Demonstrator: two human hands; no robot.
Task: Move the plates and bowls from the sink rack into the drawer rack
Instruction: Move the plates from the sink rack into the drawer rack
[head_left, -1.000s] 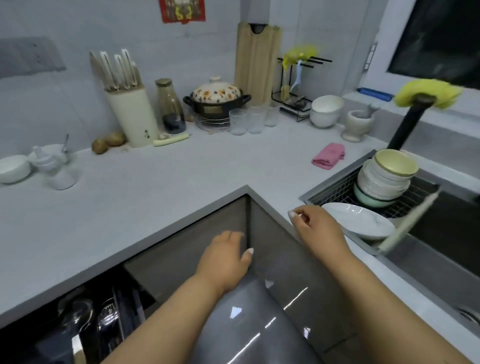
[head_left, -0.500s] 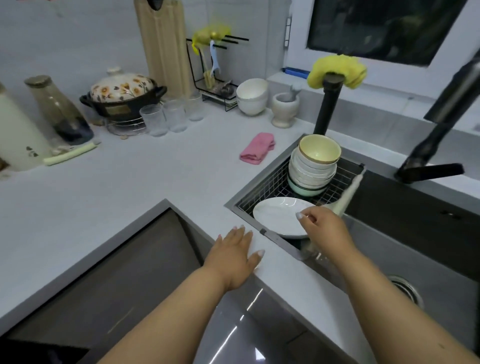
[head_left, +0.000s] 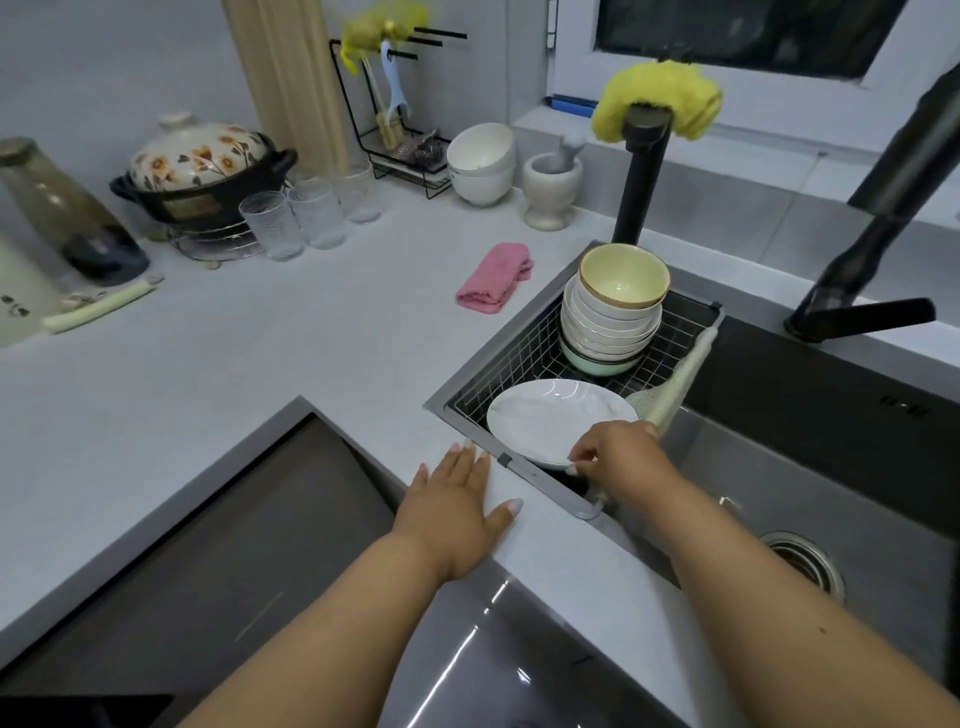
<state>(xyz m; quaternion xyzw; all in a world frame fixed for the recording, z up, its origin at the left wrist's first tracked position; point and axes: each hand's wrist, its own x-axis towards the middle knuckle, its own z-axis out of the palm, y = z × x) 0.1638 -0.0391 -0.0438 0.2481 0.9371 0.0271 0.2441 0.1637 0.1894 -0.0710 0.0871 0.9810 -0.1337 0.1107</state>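
White plate (head_left: 556, 418) in sink rack (head_left: 519, 353), near rim pinched by right hand (head_left: 618, 452); left hand (head_left: 457, 504) flat, fingers straight, on table (head_left: 260, 364).

White plate (head_left: 558, 418) w/ a faint marbled look sits right under the right hand (head_left: 621, 454), lying nearly flat at the near end of the wire sink rack (head_left: 511, 353). Its near rim is pinched by that hand's fingertips, thumb side tucked below the edge. Just past the hand, further back in the same rack, there's a stack of bowls (head_left: 613, 322), upright and nested: mint green one at the bottom, several white ones w/ thin dark rims, pale yellow one w/ a brownish rim on top. Stack is near the plate but not touching afaict. Rack hangs in the sink's left end, just right of the left hand (head_left: 457, 512). Drawer rack isn't visible.
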